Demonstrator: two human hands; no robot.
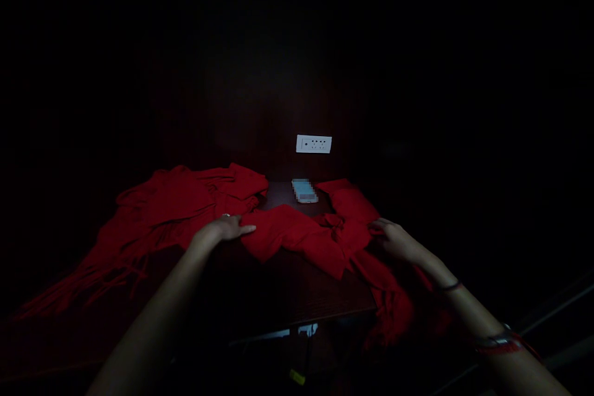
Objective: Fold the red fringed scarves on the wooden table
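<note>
A long red fringed scarf [297, 235] lies bunched across a small dark table [301, 297] in a very dim room. My left hand [227, 228] rests on the scarf's middle fold, fingers stretched flat and pointing right, with a ring on one finger. My right hand [394, 238] lies on the scarf's right part, fingers spread over the cloth near its tasselled end, which hangs off the table's right edge. Both forearms reach in from below.
A phone [305, 190] lies on the table behind the scarf. A white wall socket plate [314, 143] sits on the dark wall above it. More of the red scarf [153, 210] spreads left, fringe trailing toward the lower left. Surroundings are too dark to make out.
</note>
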